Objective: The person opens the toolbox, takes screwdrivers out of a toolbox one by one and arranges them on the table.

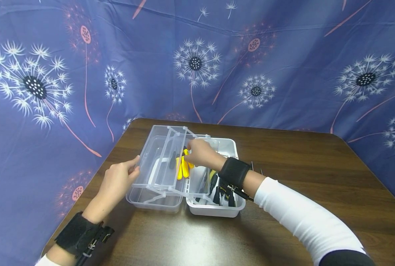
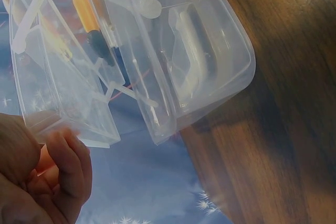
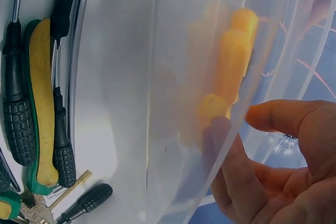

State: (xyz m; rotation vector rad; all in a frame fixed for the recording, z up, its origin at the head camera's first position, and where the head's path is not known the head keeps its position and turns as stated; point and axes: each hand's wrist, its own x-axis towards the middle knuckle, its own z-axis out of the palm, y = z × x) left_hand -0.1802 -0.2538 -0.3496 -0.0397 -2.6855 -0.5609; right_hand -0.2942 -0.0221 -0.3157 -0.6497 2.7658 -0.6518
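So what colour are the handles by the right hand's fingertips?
The handles are yellow, clearest in the head view.

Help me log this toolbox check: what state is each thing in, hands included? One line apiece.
White plastic toolbox base: open, upright.
Clear plastic lid: folded open, left of the base.
Clear plastic trays: raised, spread over lid and base.
Yellow-handled tools: in the trays.
Ridged black-handled tools: lying loose in the base.
Left hand: pinching a tray's outer edge.
Right hand: at the yellow handles; grip unclear.

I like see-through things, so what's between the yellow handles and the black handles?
The clear tray and part of the white box; the right wrist view shows both.
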